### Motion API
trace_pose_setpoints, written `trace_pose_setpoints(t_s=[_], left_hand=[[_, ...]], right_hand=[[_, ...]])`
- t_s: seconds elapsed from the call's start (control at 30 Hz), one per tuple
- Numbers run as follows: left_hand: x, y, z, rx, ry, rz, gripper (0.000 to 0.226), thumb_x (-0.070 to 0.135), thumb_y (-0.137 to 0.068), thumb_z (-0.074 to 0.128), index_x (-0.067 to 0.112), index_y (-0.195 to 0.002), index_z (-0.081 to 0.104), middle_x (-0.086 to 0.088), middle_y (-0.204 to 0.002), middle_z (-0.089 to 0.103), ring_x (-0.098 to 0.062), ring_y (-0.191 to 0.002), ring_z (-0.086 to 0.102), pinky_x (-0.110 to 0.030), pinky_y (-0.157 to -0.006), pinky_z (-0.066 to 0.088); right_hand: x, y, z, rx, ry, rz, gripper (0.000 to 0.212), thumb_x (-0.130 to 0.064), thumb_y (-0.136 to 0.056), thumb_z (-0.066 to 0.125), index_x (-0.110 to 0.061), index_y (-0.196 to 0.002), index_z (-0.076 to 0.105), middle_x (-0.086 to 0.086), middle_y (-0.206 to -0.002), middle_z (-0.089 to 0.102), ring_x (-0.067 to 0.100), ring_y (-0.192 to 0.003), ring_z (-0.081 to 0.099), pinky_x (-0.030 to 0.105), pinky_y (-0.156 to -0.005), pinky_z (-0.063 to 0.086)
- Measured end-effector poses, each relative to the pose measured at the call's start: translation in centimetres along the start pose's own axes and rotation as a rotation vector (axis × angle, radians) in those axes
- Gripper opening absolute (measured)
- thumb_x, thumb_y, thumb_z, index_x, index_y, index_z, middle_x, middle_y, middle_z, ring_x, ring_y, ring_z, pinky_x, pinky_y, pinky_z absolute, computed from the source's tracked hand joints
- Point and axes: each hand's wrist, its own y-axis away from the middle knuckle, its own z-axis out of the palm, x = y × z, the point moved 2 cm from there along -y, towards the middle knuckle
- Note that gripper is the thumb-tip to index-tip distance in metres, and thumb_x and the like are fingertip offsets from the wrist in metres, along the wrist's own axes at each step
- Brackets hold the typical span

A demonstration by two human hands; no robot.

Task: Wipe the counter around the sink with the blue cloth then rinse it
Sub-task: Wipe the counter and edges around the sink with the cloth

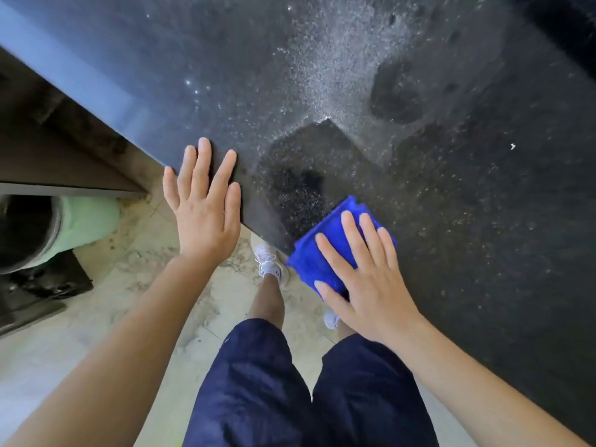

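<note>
Blue cloth (306,262) folded, centre-right of frame, on near edge of dark speckled table (451,195). Far left: green-lined bin (87,221) on floor (129,301). Left grip (203,211) flat at table edge, fingers straight and spread. Right grip (367,285) flat atop cloth, fingers straight, pressing. Wet patches (396,91) upper right.

Bright daylight, glare on wet counter (322,75); blurred, warped edges
</note>
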Motion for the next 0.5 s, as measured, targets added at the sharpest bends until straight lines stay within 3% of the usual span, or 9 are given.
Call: trace_pose_setpoints(t_s=[0.13, 0.3, 0.4, 0.5], left_hand=[[-1.2, -0.9, -1.7, 0.049, 0.047, -0.022, 0.051, 0.035, -0.108, 0.028, 0.010, -0.147, 0.046, -0.011, -0.158, 0.038, -0.024, -0.146, 0.034, -0.050, -0.122, 0.012], [-2.3, -1.8, -3.3, -0.066, -0.035, -0.152, 0.058, 0.043, -0.107, 0.023, 0.012, -0.156, 0.029, -0.015, -0.166, 0.016, -0.030, -0.153, 0.012, -0.049, -0.123, 0.006], [-2.3, -2.3, -4.2, -0.105, -0.068, -0.177, 0.059, 0.045, -0.107, 0.024, 0.016, -0.158, 0.022, -0.014, -0.167, 0.007, -0.030, -0.154, 0.004, -0.051, -0.124, 0.003], [-1.4, -3.0, -4.6, -0.092, -0.087, -0.153, 0.060, 0.046, -0.107, 0.026, 0.016, -0.158, 0.022, -0.017, -0.167, 0.006, -0.034, -0.154, 0.002, -0.054, -0.123, 0.004]], right_hand=[[-2.6, -12.5, -2.0, 0.136, -0.030, -0.040, 0.066, -0.054, -0.100, 0.039, -0.026, -0.158, 0.028, 0.018, -0.167, 0.009, 0.038, -0.154, 0.004, 0.051, -0.125, 0.003], [-5.0, -27.2, -4.9, 0.126, 0.022, 0.051, 0.071, -0.058, -0.098, 0.030, -0.027, -0.160, 0.018, 0.018, -0.167, 0.003, 0.039, -0.154, 0.000, 0.051, -0.123, -0.001], [-5.4, -28.4, -5.4, 0.114, 0.025, 0.055, 0.071, -0.058, -0.098, 0.030, -0.025, -0.160, 0.018, 0.018, -0.167, 0.004, 0.038, -0.154, 0.002, 0.051, -0.124, 0.001], [-3.8, -22.9, -4.5, 0.142, -0.020, -0.020, 0.070, -0.057, -0.098, 0.034, -0.024, -0.159, 0.026, 0.019, -0.167, 0.009, 0.036, -0.154, 0.006, 0.049, -0.125, 0.004]])
